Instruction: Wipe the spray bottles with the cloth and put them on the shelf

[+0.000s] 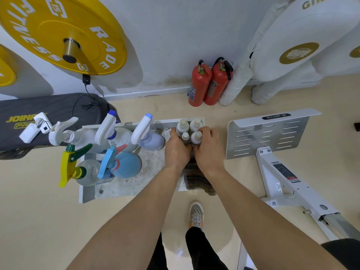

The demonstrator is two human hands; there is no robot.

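Our dark trouser legs [196, 248] and 1 grey shoe [195, 214] with orange trim stand on the beige floor [39, 230], under our 2 bare forearms [140, 217]. Our left hand [178, 151] and right hand [209, 151] meet over the white shelf [134, 184]. Both hands curl around a tight cluster of 4 small bottles [190, 130], the left wrapping its left side, the right its right side; they stand upright with pale caps. Beneath our wrists lies the cloth [196, 180], brown and striped, its near end hanging over the shelf's front edge. Left of our left hand 5 spray bottles [118, 137] stand on the same shelf: 3 white ones at the back, 2 with blue nozzle tips, and nearer us a clear bottle [87, 170] with a yellow and green trigger beside a blue bottle [126, 162]. Further left is a black pad [39, 112] printed "JOINF" in yellow, the rest hidden. Above it a yellow weight plate [58, 30] reads "RADE" and "ITNESS". Beyond our hands 2 red fire extinguishers [208, 82] stand against the wall [165, 36]. Right of our right hand sits a white slotted metal plate [268, 135], its black badge unreadable. Far right, white pads [303, 45] show gold letters "GING".
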